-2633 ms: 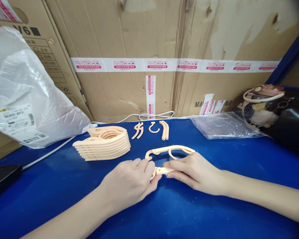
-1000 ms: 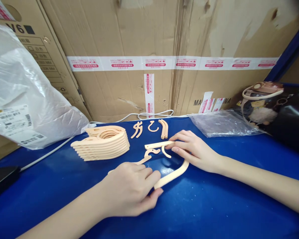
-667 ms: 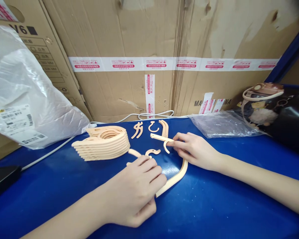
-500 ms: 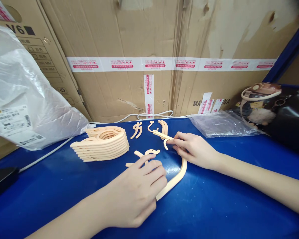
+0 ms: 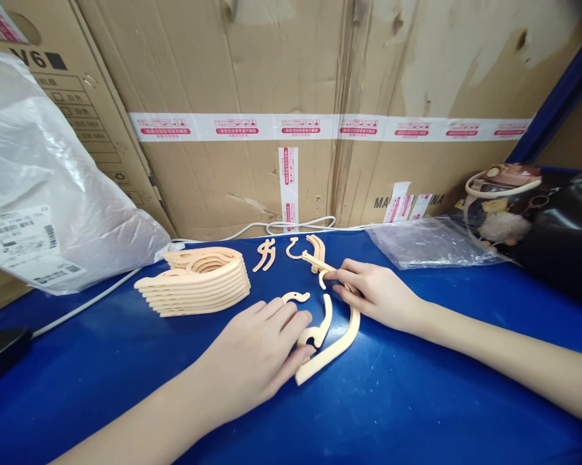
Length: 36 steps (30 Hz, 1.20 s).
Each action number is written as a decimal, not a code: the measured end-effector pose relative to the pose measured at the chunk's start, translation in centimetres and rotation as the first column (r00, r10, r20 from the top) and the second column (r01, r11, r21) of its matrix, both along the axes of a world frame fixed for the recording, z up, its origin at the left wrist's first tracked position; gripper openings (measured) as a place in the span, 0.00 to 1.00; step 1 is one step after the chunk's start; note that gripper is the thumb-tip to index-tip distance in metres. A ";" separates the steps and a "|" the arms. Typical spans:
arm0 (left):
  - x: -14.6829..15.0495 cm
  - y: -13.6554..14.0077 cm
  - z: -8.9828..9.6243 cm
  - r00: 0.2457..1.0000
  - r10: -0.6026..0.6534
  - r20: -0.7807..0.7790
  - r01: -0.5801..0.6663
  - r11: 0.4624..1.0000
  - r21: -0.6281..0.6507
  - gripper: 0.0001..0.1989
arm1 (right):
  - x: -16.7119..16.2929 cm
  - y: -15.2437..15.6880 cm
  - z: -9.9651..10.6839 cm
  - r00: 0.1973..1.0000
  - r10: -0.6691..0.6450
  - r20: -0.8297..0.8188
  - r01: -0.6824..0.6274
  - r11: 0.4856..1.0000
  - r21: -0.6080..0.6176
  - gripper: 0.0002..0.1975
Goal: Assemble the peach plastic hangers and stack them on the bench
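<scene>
My left hand [image 5: 259, 349] lies low over the blue table, thumb and fingers closed on a small curved cream plastic hanger piece [image 5: 325, 323] with a hook-like notch. My right hand [image 5: 373, 290] is wrapped round a longer bent cream hanger frame [image 5: 336, 352]. One end of that frame points up-left past my fingers; the other sweeps down beside my left thumb. A small curved hook [image 5: 322, 279] shows under my right fingertips. Just beyond my left fingers a wavy hanger piece [image 5: 298, 296] rests on the table, partly covered.
Left of my hands stands a neat stack of cream hanger pieces [image 5: 194, 284]. Several small parts [image 5: 266, 254] lie farther back. Large cardboard boxes [image 5: 242, 181] line the back, with a white cable [image 5: 300, 225], plastic bag [image 5: 431, 242], white parcel [image 5: 62, 174] and pink-topped bottle [image 5: 508, 174] around.
My left hand has drawn back slightly to the left, and the notched curved piece now shows in its grip near the frame. My right hand stays almost in place.
</scene>
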State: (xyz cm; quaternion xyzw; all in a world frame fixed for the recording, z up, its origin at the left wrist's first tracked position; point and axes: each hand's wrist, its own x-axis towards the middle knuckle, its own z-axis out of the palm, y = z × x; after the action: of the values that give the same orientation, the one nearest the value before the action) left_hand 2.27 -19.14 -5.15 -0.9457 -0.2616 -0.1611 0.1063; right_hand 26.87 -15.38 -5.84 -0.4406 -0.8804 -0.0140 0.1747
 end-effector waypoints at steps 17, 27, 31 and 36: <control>0.0 -0.3 0.2 0.995 -0.071 0.073 0.089 0.955 -0.283 0.15 | -0.4 -0.4 0.2 0.998 -0.017 0.064 0.014 0.999 0.047 0.09; -0.3 0.0 -0.2 0.987 -0.152 0.045 0.157 0.972 -0.172 0.11 | -0.4 -0.3 0.4 0.993 0.113 0.038 -0.114 0.993 0.033 0.06; -0.3 0.1 0.0 0.988 -0.149 0.048 0.155 0.971 -0.179 0.12 | -0.3 -0.2 0.5 0.982 0.180 0.059 -0.181 0.984 0.005 0.08; -0.3 0.0 0.1 0.989 -0.147 0.021 0.148 0.975 -0.165 0.15 | -0.4 -0.6 0.4 0.941 0.330 0.076 -0.329 0.944 -0.024 0.09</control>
State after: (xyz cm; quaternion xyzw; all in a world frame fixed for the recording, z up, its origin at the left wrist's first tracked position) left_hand 2.02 -19.18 -5.04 -0.9673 -0.2036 -0.1504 0.0137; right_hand 26.46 -16.01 -5.45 -0.2870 -0.9480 0.0029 0.1373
